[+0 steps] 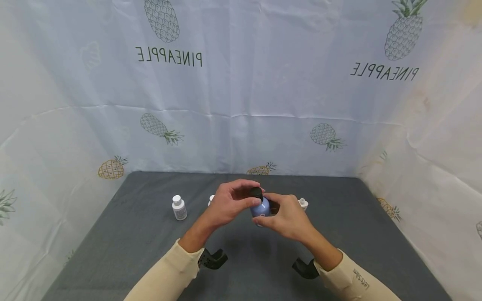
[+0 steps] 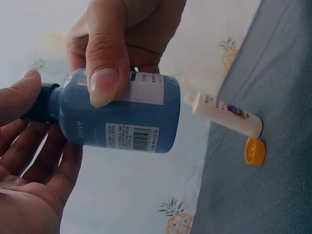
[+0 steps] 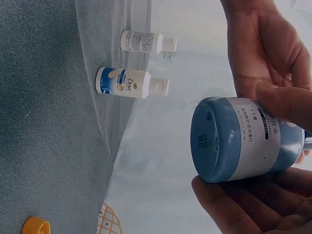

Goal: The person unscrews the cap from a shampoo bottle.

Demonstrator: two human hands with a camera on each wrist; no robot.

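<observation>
A blue bottle (image 1: 261,208) with a black cap (image 1: 257,192) is held up over the grey table, its labels and barcode showing in the left wrist view. My left hand (image 1: 230,202) pinches the cap between thumb and fingers. Around the bottle's body my right hand (image 1: 288,217) has its grip, thumb over one label and fingers on the opposite side. The bottle's flat base faces the right wrist camera. In the head view, fingers hide part of the body.
A white bottle (image 1: 179,207) stands left on the grey tabletop (image 1: 147,251); a white Dove bottle (image 3: 124,82) stands near it. Over on the right, a pale bottle (image 2: 226,114) without its cap stands beside an orange cap (image 2: 255,151). Pineapple-print cloth (image 1: 241,92) hangs behind.
</observation>
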